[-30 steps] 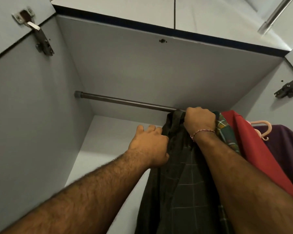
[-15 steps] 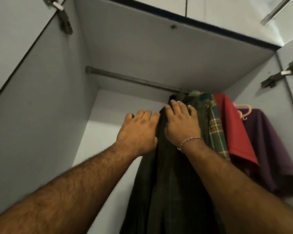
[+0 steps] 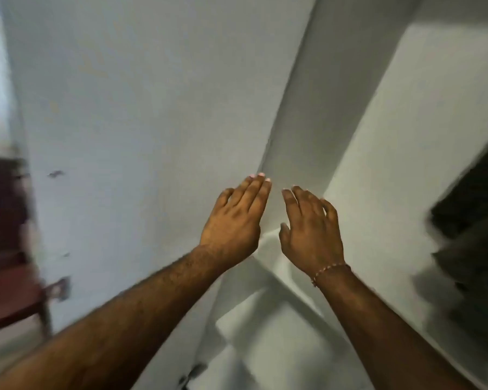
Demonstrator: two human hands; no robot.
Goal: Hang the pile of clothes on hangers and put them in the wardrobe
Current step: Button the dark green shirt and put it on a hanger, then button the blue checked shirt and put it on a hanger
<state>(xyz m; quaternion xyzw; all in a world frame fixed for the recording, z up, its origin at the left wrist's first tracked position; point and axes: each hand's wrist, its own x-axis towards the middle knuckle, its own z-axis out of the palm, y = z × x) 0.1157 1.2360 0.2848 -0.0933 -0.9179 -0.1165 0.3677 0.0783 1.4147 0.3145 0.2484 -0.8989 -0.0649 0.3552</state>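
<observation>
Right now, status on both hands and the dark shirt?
Left hand open, empty. Right hand open, empty. Dark shirt blurred at right edge, clear of both hands. Nothing between the hands and the wardrobe panel.

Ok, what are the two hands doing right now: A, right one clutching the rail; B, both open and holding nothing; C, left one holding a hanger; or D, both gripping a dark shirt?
B: the left hand and the right hand, with a thin beaded bracelet at its wrist, show straight, spread fingers with nothing between them.
</observation>
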